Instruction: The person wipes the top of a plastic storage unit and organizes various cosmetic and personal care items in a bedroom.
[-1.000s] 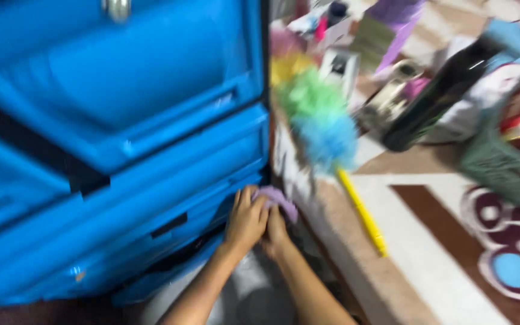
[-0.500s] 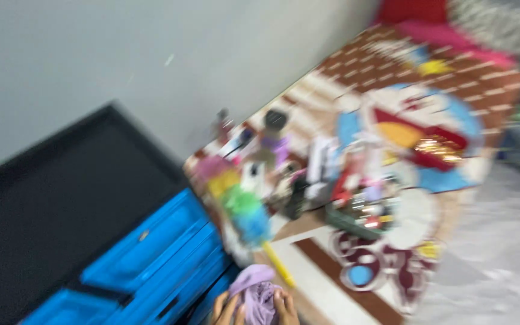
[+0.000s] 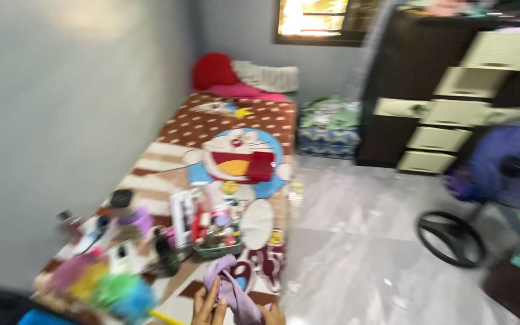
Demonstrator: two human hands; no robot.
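Note:
At the bottom edge of the view my left hand (image 3: 207,309) and my right hand (image 3: 272,315) hold a crumpled lilac cloth (image 3: 233,290) between them. Only the fingers show; the rest of both hands is cut off by the frame. Just left of them lies a fluffy multicoloured duster (image 3: 108,287) with a yellow handle, on the near end of a mattress (image 3: 170,150) with a brown patterned cartoon sheet.
Bottles, boxes and a small green basket (image 3: 215,248) clutter the mattress's near end. A red pillow (image 3: 213,70) lies at its far end. A dark cabinet with cream drawers (image 3: 452,90) and a purple floor fan (image 3: 501,180) stand to the right on the grey tiled floor (image 3: 356,241).
The view has swung up and right, from the blue drawers to the whole room. My hands lifted the lilac cloth away from the drawers and still hold it.

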